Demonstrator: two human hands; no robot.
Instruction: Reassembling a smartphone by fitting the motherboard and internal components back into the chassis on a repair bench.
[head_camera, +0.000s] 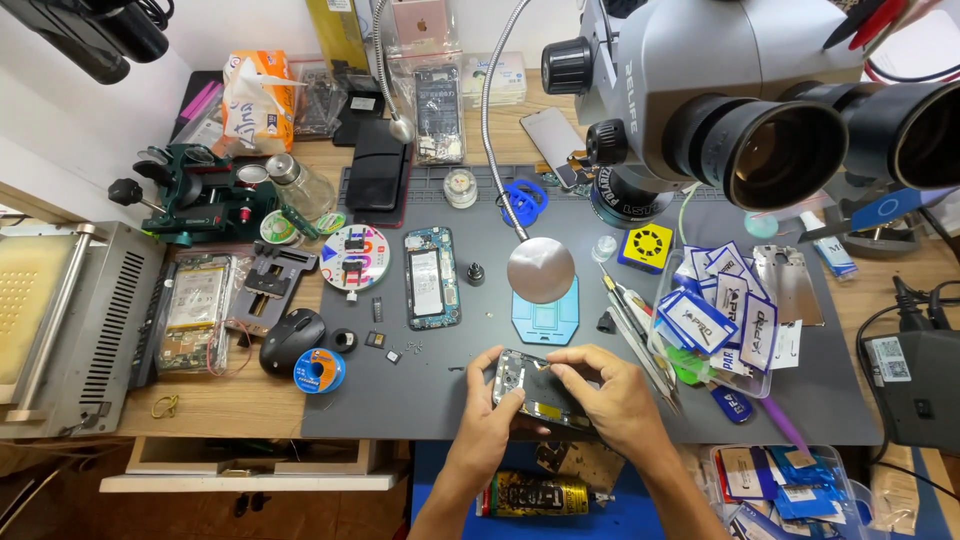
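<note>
I have both hands on an opened phone (540, 392) at the near edge of the grey mat (800, 390). My left hand (490, 410) grips its left end; my right hand (610, 395) closes over the right end, fingers pinched on top. Its back is off, insides showing. A second opened phone (431, 277) lies further up the mat, small screws (410, 347) loose beside it. Nothing looks reassembled yet, I judge.

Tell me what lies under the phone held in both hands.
Under the phone, held by the left hand and right hand, only the grey work mat shows; directly beneath it stays hidden.
</note>
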